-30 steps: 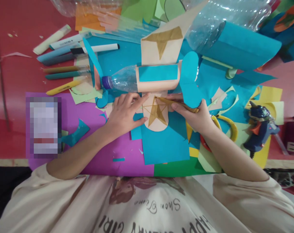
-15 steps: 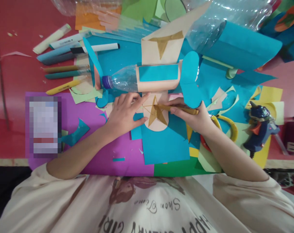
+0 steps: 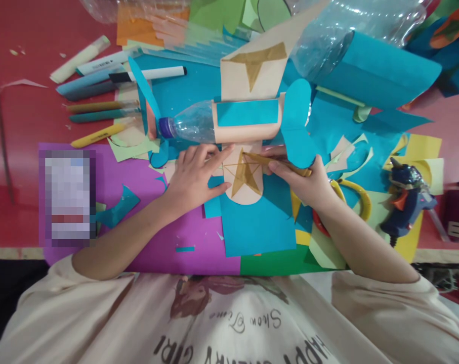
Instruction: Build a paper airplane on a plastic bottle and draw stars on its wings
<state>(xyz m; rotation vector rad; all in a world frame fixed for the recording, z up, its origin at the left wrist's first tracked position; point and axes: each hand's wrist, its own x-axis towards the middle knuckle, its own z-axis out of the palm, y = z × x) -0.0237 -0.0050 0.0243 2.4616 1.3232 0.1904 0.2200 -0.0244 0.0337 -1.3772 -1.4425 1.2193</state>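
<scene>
My right hand [image 3: 303, 177] is closed around a gold-brown marker [image 3: 265, 159], its tip on the upper part of a star [image 3: 246, 179] drawn on a pale paper wing [image 3: 250, 198]. The star's lower points are coloured in, while its upper left point shows outline only. With fingers spread, my left hand [image 3: 199, 172] lies flat at the wing's left edge, fingertips touching the paper. Just beyond is a clear plastic bottle [image 3: 195, 123] with a purple cap, wrapped in pale paper with a blue strip [image 3: 248, 112]. A blue paper tail piece [image 3: 297, 124] stands at its right end.
Several markers [image 3: 92, 91] lie at the upper left. On the right are yellow-handled scissors [image 3: 360, 199] and a blue glue gun [image 3: 406, 199]. A blurred phone-like object [image 3: 68, 197] rests on purple paper [image 3: 153, 242]. Paper scraps and clear plastic bottles [image 3: 384, 20] surround the work.
The marker tip has moved up from the star's middle toward its top point, and my right hand has shifted slightly right. My left hand stays in place.
</scene>
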